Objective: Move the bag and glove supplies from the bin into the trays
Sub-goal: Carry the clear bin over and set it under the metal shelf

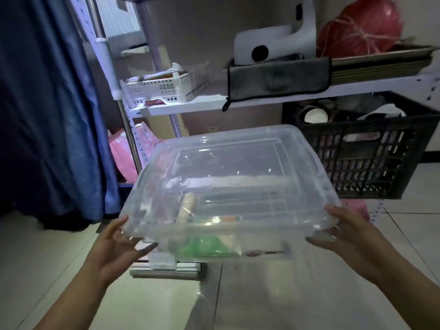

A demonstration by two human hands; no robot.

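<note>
A clear plastic bin (238, 163) with its lid on hangs in the air in front of the shelf, tilted toward me. My left hand (119, 244) grips its near left corner. My right hand (345, 236) grips its near right corner. Through the walls I make out blurred supplies: a green packet (207, 246), a tan roll (187, 207) and flat clear packs. A white perforated tray (159, 88) stands on the shelf at the left with some items in it. Flat metal trays (381, 61) are stacked on the shelf at the right.
A white shelf board (202, 103) runs behind the bin. A grey cloth (278, 78) hangs over its edge under a white appliance (273, 44). A black crate (371, 151) sits at the right, a blue curtain (47, 103) at the left. The floor is tiled.
</note>
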